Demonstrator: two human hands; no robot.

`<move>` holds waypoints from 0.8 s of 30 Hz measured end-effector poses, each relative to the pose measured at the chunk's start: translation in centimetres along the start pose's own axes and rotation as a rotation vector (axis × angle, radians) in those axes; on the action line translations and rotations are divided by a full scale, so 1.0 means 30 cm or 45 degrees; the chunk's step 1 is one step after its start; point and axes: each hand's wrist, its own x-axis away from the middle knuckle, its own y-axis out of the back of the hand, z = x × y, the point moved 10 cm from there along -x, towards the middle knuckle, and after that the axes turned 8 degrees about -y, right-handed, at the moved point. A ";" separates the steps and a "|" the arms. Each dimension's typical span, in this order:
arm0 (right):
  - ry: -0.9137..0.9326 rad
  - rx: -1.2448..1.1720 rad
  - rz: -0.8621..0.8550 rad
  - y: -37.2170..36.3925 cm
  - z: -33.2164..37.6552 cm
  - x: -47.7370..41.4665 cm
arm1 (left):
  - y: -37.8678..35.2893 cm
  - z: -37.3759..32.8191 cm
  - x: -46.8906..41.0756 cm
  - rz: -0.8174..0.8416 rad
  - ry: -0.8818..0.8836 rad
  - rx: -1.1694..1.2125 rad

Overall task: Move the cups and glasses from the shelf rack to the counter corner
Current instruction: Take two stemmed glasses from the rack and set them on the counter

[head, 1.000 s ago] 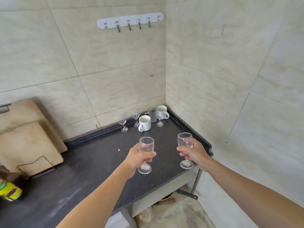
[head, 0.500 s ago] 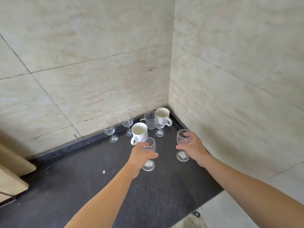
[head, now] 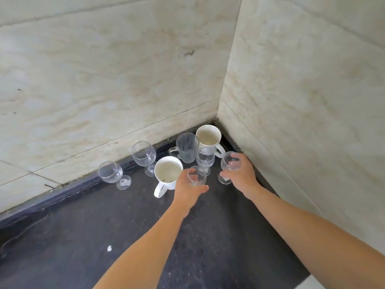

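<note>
Beige tiled walls meet above the far corner of a dark counter [head: 125, 236], where we are setting glassware down. Our left hand [head: 188, 189] is wrapped around the bowl of a wine glass [head: 196, 178], just in front of the near mug [head: 168, 174]. Our right hand [head: 239, 175] grasps a second glass [head: 229, 163] by its bowl, close to the right wall; its foot looks at or nearly on the counter, though we cannot tell contact for certain.

To do this well, we judge each glass should come down upright into a free gap, foot flat, and be let go only once steady. The space is tight, so fingers should open without knocking the small glass [head: 205, 159] between our hands.

Further out stand a ribbed glass mug [head: 187, 148], a far mug [head: 208, 135] in the very corner, and two wine glasses [head: 143, 153] [head: 110, 172] along the back edge. Both white mugs seem empty apart from dark specks; the glasses hold nothing we can see.
</note>
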 end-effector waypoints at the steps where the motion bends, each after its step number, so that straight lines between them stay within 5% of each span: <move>1: 0.004 -0.015 0.004 -0.009 -0.001 -0.018 | -0.008 0.007 -0.014 0.006 0.001 0.007; 10: 0.127 -0.055 0.003 -0.039 -0.004 -0.077 | -0.024 0.011 -0.057 0.037 -0.059 -0.112; 24: 0.067 0.455 0.028 0.074 0.001 0.200 | 0.163 -0.047 0.321 -0.140 0.094 -0.507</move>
